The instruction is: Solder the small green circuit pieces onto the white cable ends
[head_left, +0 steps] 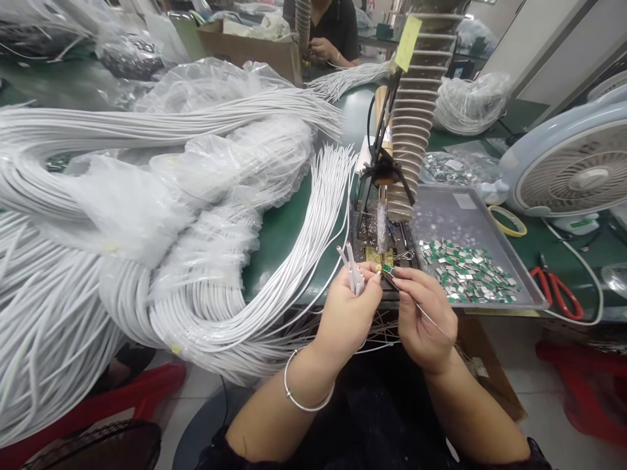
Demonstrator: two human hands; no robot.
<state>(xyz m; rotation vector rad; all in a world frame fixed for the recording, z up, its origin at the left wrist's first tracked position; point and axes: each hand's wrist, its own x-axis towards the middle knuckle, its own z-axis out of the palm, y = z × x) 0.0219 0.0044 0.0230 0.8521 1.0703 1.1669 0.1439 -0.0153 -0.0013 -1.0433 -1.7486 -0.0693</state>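
Several white cable ends (356, 277) are gripped in my left hand (349, 307), which wears a bangle, with its thumb and forefinger pinched near the soldering iron tip. My right hand (427, 320) is closed around a thin wire (427, 316) and is beside a small green connector board (387, 268) at the fingertips. The two hands nearly meet just below the upright soldering iron (383, 222). Which fingers bear the board is hard to tell.
Bundled white cables (196, 307) cover the left side. At right are a metal tray (531, 297) of small boards, red-handled pliers (558, 290), a tape roll (508, 220) and a fan (578, 163). A ribbed hose (416, 111) hangs behind the iron; a person (337, 32) sits opposite.
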